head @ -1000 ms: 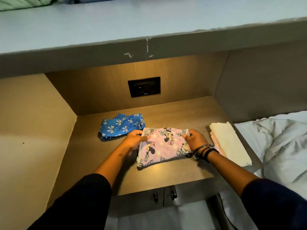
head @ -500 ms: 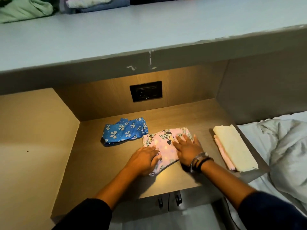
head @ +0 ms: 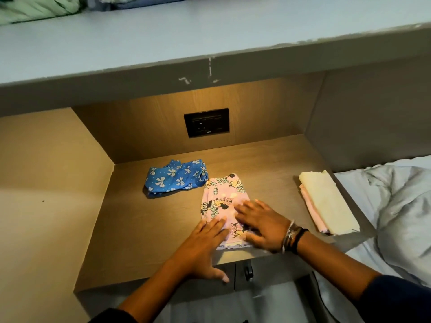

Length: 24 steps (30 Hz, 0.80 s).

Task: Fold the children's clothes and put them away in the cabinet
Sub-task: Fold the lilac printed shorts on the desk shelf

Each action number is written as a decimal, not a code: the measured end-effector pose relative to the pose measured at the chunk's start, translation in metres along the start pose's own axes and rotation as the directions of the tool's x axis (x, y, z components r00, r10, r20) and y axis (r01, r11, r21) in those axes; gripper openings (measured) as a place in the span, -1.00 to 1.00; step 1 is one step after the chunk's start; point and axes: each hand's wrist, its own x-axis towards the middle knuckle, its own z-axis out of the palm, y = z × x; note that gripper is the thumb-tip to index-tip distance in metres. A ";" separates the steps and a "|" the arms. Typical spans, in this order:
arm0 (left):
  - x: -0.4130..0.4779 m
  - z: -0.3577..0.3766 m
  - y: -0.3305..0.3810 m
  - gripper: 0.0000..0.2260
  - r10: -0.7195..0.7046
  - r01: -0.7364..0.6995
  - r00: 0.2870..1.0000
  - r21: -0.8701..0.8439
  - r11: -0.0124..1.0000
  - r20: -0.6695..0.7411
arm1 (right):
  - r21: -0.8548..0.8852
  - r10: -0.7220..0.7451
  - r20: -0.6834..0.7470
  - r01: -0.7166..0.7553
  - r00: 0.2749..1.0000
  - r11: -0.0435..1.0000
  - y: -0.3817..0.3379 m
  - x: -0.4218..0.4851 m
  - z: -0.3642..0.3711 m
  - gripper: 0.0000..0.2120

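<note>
From the head view, looking down into a lit wooden niche, a folded pink garment (head: 220,201) printed with cartoon mice lies on the niche's wooden shelf (head: 144,229), its near end close to the front edge. Both hands are down on it, flat and with fingers straight, gripping nothing. The left hand (head: 200,248) lays its fingertips on the garment's near left corner, with its thumb stretched out over the shelf's front edge. The right hand (head: 258,220) presses palm-down on the near right part, fingers spread toward the middle. The two hands lie just beside each other with a strip of pink cloth showing between them. Dark and silvery bracelets (head: 292,236) circle the right wrist. Behind and to the left, just touching the pink garment's far corner, sits a crumpled blue garment (head: 176,177) with white bows. Well apart on the right lies a folded cream cloth (head: 326,199) on top of a pink one. A black socket plate (head: 206,123) is set in the back wall. Above runs a grey upper shelf (head: 210,31) with a green cloth (head: 35,8) at its far left. Rumpled pale bedding (head: 396,206) fills the right side, and a dark cabinet handle (head: 249,271) shows below the shelf edge.
</note>
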 end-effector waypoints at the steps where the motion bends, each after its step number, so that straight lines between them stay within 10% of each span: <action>1: -0.002 0.000 -0.002 0.04 -0.015 0.015 0.999 0.024 1.000 0.032 | -0.036 -0.012 0.047 0.014 0.999 0.999 -0.002 -0.013 0.008 -0.24; 5: -0.016 0.017 0.011 -0.13 -0.039 0.042 0.995 0.028 0.999 -0.094 | -0.100 0.024 0.171 -0.007 0.985 0.995 -0.011 -0.037 0.031 -0.04; 9: -0.037 0.023 0.027 -0.50 0.136 -0.106 0.929 0.105 0.989 -0.343 | -0.050 -0.085 0.013 0.086 0.996 0.995 -0.016 -0.050 0.026 -0.35; 13: -0.044 0.003 0.020 -0.86 0.095 -0.176 0.889 -0.143 0.974 -0.447 | 0.406 -0.007 -0.022 0.015 1.000 0.914 -0.021 -0.053 0.002 -0.74; 17: -0.038 -0.027 0.013 -0.94 -0.323 0.030 0.937 -0.889 0.458 -0.134 | 0.799 0.261 0.021 -0.173 0.965 0.576 -0.015 -0.031 -0.020 -0.91; 21: -0.019 -0.037 -0.004 -0.84 -0.496 0.116 0.868 -0.984 0.138 0.032 | 0.978 0.474 0.080 -0.162 0.877 0.135 -0.013 -0.001 -0.008 -0.90; 24: -0.001 -0.029 -0.010 -0.84 -0.644 0.180 0.763 -0.974 0.137 0.050 | 0.976 0.588 0.108 -0.199 0.801 0.092 -0.016 0.016 0.006 -0.84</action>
